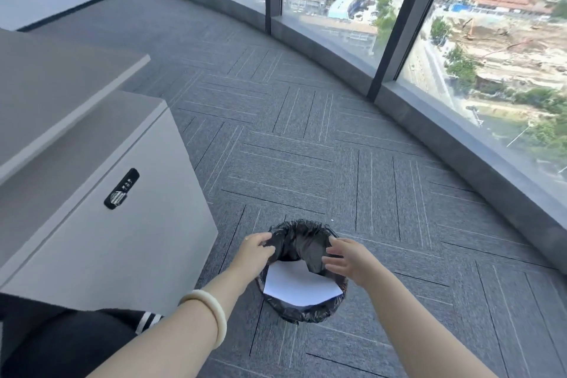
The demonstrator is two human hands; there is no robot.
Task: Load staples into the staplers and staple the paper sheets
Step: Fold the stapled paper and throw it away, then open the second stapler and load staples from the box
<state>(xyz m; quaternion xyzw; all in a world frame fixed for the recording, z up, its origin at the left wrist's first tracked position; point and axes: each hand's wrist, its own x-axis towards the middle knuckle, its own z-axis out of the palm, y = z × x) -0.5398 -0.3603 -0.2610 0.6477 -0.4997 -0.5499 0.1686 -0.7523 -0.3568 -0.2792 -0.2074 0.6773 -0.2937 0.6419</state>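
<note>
My left hand (256, 247) pinches the black plastic bag (302, 247) at the bin's left rim; my right hand (345, 258) has fingers spread apart, just touching the right rim; the white paper sheet (299, 284) lies inside; the bag could slip and cover it; the grey cabinet (122, 193) stands near left; I see no staplers.

You can read no text here; the dials of the combination lock (121, 189) on the cabinet (122, 224) are too blurred.
</note>
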